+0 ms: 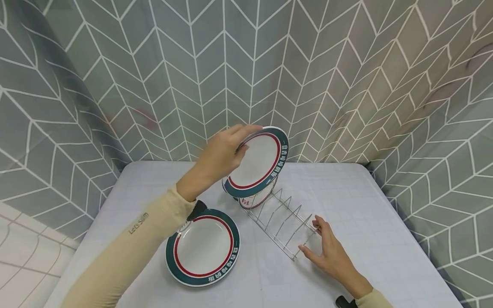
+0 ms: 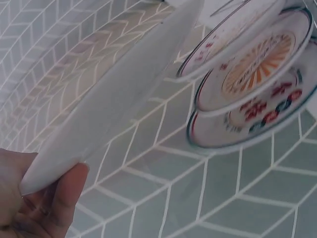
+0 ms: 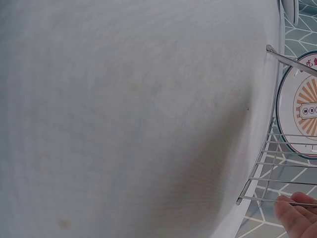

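Note:
My left hand (image 1: 223, 152) pinches the edge of a white plate (image 1: 256, 160) with a dark green rim and a red ring. It holds the plate tilted over the far end of a wire dish rack (image 1: 268, 235). Several plates stand on edge there, partly hidden in the head view; the left wrist view shows one with an orange sunburst (image 2: 260, 64). At the rack's near end, my right hand (image 1: 333, 259) grips the end wires between thumb and fingers. In the right wrist view its fingertips (image 3: 287, 210) are on a wire.
Left of the rack, another green-rimmed plate (image 1: 204, 246) lies face up on the white-covered table (image 1: 385, 239), partly under my left forearm. A grey curtain (image 1: 239, 77) with white zigzag lines hangs behind the table and along its sides.

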`<state>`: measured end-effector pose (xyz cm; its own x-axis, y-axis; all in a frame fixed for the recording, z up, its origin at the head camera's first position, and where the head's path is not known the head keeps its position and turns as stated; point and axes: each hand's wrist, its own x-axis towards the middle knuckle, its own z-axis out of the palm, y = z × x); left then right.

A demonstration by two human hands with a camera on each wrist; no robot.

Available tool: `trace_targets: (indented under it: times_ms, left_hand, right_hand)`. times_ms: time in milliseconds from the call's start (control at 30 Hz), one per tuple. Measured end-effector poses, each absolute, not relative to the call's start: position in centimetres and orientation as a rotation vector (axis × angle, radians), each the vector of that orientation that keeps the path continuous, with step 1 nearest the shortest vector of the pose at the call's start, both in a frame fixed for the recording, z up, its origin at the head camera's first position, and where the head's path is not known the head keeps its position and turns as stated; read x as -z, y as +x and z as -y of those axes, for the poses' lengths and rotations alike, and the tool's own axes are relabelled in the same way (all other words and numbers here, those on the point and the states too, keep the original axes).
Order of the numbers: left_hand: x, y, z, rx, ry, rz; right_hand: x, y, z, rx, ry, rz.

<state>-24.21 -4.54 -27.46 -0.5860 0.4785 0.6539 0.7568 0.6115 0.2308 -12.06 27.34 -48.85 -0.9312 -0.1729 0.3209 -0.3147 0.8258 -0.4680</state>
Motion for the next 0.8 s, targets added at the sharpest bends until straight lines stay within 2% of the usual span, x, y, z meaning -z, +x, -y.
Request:
trace_targets:
  times_ms: [467, 800]
  left_hand:
    - [32.8, -26.1, 0.8, 0.582, -0.977, 2.429]
    - [34.0, -26.0, -1.7, 0.508, -0.984, 2.446]
  right_hand:
    - [48.9, -12.1, -27.2, -0.758, 0.376, 2.745]
    - [49.0, -12.2, -27.3, -0.745, 0.374, 2.735]
